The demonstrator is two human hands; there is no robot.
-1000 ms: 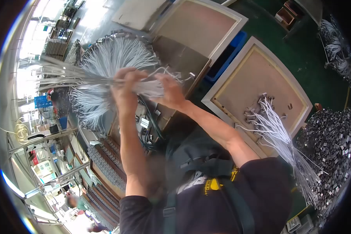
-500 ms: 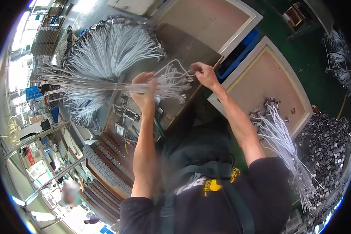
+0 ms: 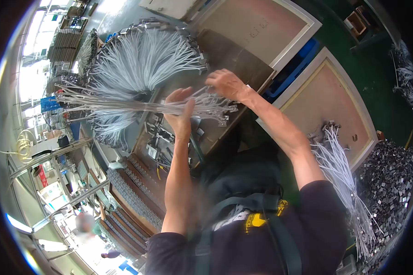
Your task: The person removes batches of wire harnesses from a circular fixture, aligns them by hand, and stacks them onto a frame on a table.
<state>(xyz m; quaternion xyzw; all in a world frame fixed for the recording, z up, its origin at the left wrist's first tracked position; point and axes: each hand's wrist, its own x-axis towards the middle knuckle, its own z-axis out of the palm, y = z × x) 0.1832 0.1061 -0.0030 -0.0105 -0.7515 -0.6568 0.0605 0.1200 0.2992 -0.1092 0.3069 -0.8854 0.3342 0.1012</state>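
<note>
A bundle of thin white cables (image 3: 124, 105) lies across my left hand (image 3: 180, 112), whose thumb and fingers are closed around it. Small connectors (image 3: 222, 120) sit on the cable ends that fan out to the right of that hand. My right hand (image 3: 227, 85) is above those loose ends, its fingers bent together on a white cable; the fingertips are partly hidden. Behind the bundle, a large fan of white cables (image 3: 137, 59) with metal-coloured ends spreads over the bench.
Metal fixtures (image 3: 158, 137) lie on the brown bench (image 3: 234, 59) below my left hand. At right, another cable bundle (image 3: 342, 169) rests across a framed board (image 3: 326, 101), beside a heap of small dark metal parts (image 3: 387, 183). A blurred person (image 3: 85, 224) is at lower left.
My right hand has moved left, closer to my left hand, and the raised cable loop beside it has come down. The left hand still holds the bundle. The whole view has shifted slightly.
</note>
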